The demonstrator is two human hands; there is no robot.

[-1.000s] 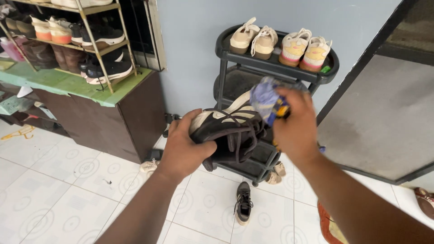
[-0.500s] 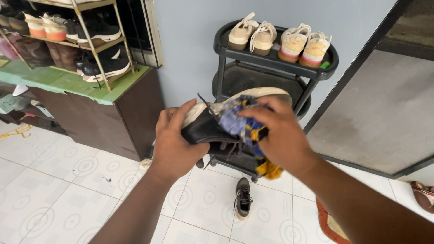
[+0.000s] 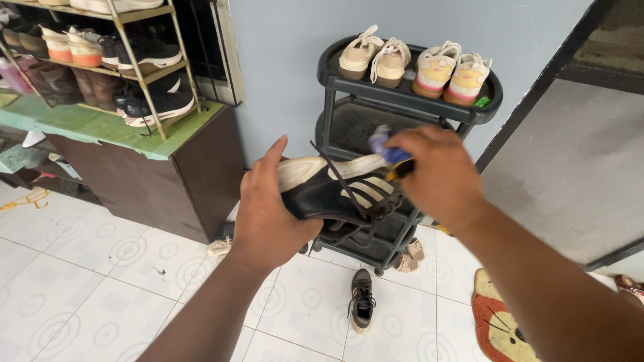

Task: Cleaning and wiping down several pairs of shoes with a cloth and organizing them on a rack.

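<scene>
My left hand (image 3: pixel 268 214) grips a dark brown shoe (image 3: pixel 339 191) with cream stripes and a pale sole, held on its side at chest height. Its loose laces hang down below it. My right hand (image 3: pixel 439 174) is closed on a bunched blue and yellow cloth (image 3: pixel 389 151) and presses it against the far end of the shoe. Most of the cloth is hidden inside my fist.
A black tiered shoe rack (image 3: pixel 349 80) stands behind, with two pairs of pale sneakers (image 3: pixel 416 64) on top. One dark shoe (image 3: pixel 361 302) lies on the white tiled floor. A brown cabinet (image 3: pixel 161 167) carries a metal shoe shelf (image 3: pixel 127 53) at left. An orange mat (image 3: pixel 500 322) lies at right.
The cloth has moved from the shoe's side up to its far end and is now mostly inside my fist. The shoe has turned so its striped side faces me.
</scene>
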